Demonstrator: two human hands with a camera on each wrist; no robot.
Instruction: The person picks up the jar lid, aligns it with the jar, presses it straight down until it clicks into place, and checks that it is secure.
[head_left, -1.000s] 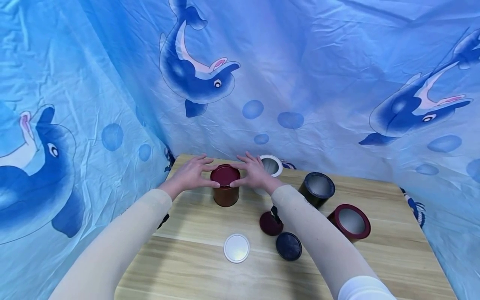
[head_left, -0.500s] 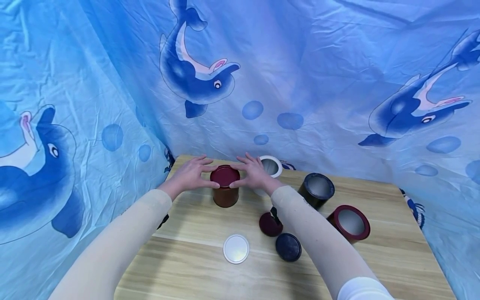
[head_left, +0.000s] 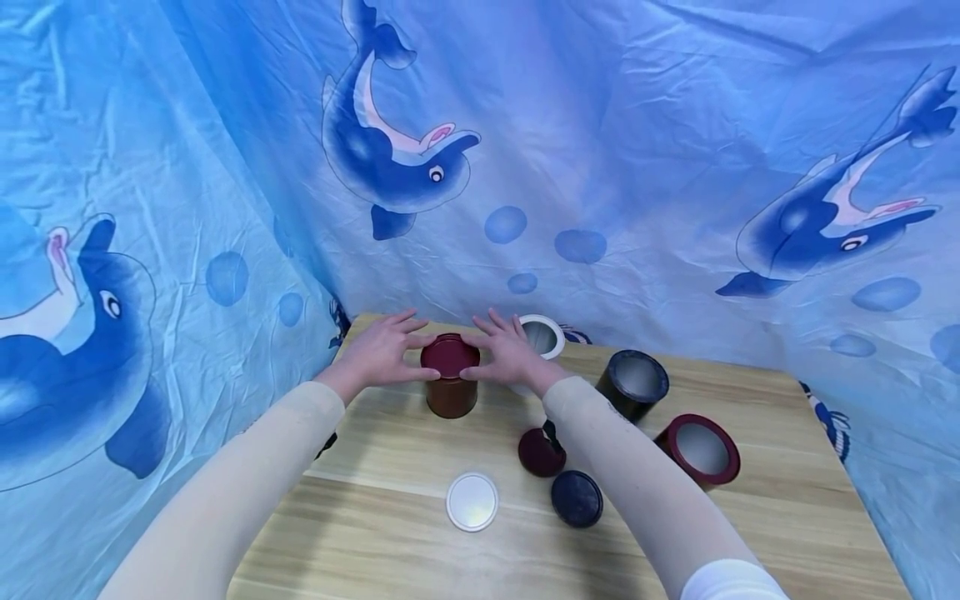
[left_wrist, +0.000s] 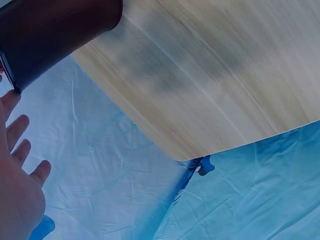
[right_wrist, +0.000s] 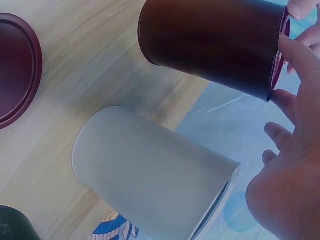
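Note:
A brown can [head_left: 452,400] stands upright near the back left of the table, with a dark red lid [head_left: 450,357] on its top. My left hand [head_left: 384,350] touches the lid's left rim with thumb and index finger. From the opposite side, the thumb and index finger of my right hand [head_left: 510,354] hold the rim too. The other fingers of both hands are spread away from the can. Close by the right hand, partly hidden behind it, is an uncovered white can [right_wrist: 155,170]. The left wrist view shows only part of the brown can [left_wrist: 55,40].
An open black can [head_left: 633,385] and an open dark red can [head_left: 701,450] stand to the right. Lying in front are a white lid [head_left: 472,502], another dark red lid [head_left: 538,454] and a black lid [head_left: 577,499]. A blue dolphin-print sheet [head_left: 525,167] hangs around the wooden table [head_left: 375,500].
Both hands stay at the lid's rim, with no clear movement of the can. The whole head view has shifted slightly, so everything sits a little lower.

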